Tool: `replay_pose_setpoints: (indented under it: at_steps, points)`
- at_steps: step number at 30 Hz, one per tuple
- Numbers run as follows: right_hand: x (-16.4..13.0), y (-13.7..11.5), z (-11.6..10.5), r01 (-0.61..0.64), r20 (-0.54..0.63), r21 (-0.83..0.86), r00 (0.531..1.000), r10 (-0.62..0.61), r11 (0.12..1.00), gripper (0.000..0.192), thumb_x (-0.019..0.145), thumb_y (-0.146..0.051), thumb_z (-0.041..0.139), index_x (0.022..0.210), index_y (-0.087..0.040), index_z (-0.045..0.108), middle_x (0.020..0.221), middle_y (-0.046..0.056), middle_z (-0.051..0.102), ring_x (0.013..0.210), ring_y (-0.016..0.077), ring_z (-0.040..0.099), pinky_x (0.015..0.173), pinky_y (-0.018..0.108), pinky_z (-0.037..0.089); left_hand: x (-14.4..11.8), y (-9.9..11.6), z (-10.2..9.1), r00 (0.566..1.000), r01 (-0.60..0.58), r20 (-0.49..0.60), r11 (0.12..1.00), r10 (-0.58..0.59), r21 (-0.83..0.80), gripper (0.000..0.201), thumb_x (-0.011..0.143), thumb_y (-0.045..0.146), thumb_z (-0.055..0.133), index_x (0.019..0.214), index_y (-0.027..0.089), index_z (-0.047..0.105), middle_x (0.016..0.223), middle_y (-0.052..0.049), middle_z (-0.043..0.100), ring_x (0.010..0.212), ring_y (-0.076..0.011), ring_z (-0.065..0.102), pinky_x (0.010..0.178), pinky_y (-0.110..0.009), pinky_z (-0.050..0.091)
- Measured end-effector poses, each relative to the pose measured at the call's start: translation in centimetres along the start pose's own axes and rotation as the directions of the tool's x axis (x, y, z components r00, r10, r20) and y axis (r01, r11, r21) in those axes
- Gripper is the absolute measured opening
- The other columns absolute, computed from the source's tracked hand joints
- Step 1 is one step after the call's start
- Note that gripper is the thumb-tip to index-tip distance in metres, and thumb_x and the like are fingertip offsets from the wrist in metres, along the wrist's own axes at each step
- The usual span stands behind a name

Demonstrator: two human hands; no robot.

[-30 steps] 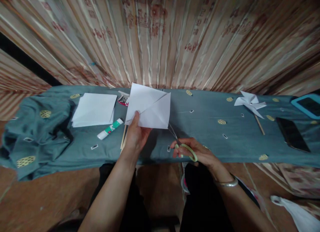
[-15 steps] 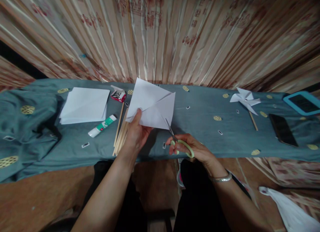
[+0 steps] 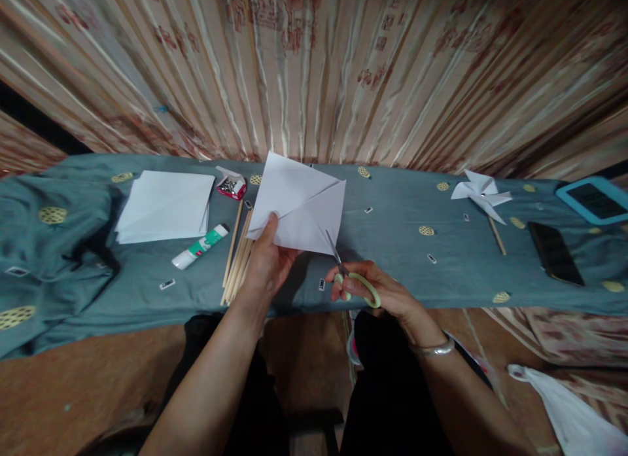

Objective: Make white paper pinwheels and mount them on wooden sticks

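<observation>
Creased white paper square (image 3: 299,204) held upright, green-handled scissors (image 3: 352,279) (blades up) at its corner

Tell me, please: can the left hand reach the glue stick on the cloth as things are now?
Probably not at once. The left hand is shut on the paper square. The glue stick lies close to its left, beyond the wooden sticks, with nothing on top of it.

Cloth-covered table (image 3: 392,246), paper stack (image 3: 164,205), glue stick (image 3: 200,246), pinwheel (image 3: 481,194), phone (image 3: 555,253)
</observation>
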State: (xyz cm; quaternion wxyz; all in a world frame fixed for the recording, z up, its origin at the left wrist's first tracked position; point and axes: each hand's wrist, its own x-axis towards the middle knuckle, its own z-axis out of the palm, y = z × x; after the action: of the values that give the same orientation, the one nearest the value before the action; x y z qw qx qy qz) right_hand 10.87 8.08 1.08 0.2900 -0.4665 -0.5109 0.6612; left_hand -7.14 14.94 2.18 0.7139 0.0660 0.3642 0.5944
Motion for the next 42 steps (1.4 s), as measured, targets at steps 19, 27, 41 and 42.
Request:
replay_pose_setpoints:
  at_steps: [19, 27, 41, 42]
  points:
    - [0.0, -0.24, 0.24, 0.002, -0.029, 0.016, 1.0, -0.001, 1.0, 0.051, 0.068, -0.062, 0.071, 0.085, -0.015, 0.07, 0.067, 0.004, 0.068, 0.058, 0.0132, 0.054, 0.054, 0.025, 0.043, 0.22, 0.01, -0.49, 1.0, -0.006, 0.025, 1.0, 0.005, 0.005, 0.033, 0.094, 0.02, 0.051, 0.127, 0.018, 0.056, 0.098, -0.004, 0.076, 0.082, -0.0152, 0.072, 0.088, -0.03, 0.057]
    - [0.14, -0.5, 0.41, -0.063, -0.041, 0.092, 0.997, 0.067, 0.994, 0.046, 0.061, -0.054, 0.079, 0.083, -0.014, 0.07, 0.06, 0.0, 0.064, 0.053, 0.0112, 0.056, 0.05, 0.023, 0.044, 0.22, 0.12, -0.44, 1.0, -0.002, 0.02, 1.0, 0.001, 0.016, 0.033, 0.095, 0.021, 0.049, 0.127, 0.017, 0.056, 0.098, -0.005, 0.075, 0.084, -0.016, 0.072, 0.09, -0.032, 0.056]
    - [0.31, -0.14, 0.61, -0.095, -0.036, 0.185, 0.994, 0.104, 0.978, 0.044, 0.055, -0.048, 0.084, 0.078, -0.014, 0.069, 0.056, -0.004, 0.058, 0.048, 0.0059, 0.048, 0.045, 0.018, 0.039, 0.14, 0.35, -0.33, 0.999, -0.034, -0.033, 0.999, 0.033, -0.029, 0.032, 0.094, 0.016, 0.051, 0.125, 0.018, 0.06, 0.099, -0.003, 0.076, 0.086, -0.014, 0.071, 0.091, -0.026, 0.054]
    - [0.32, -0.07, 0.57, -0.097, -0.036, 0.182, 0.994, 0.105, 0.979, 0.045, 0.055, -0.049, 0.084, 0.079, -0.014, 0.069, 0.057, -0.004, 0.058, 0.048, 0.0059, 0.048, 0.045, 0.018, 0.039, 0.16, 0.34, -0.37, 0.999, -0.036, -0.037, 0.999, 0.035, -0.033, 0.033, 0.094, 0.016, 0.051, 0.125, 0.018, 0.059, 0.098, -0.003, 0.076, 0.084, -0.0135, 0.071, 0.091, -0.026, 0.055]
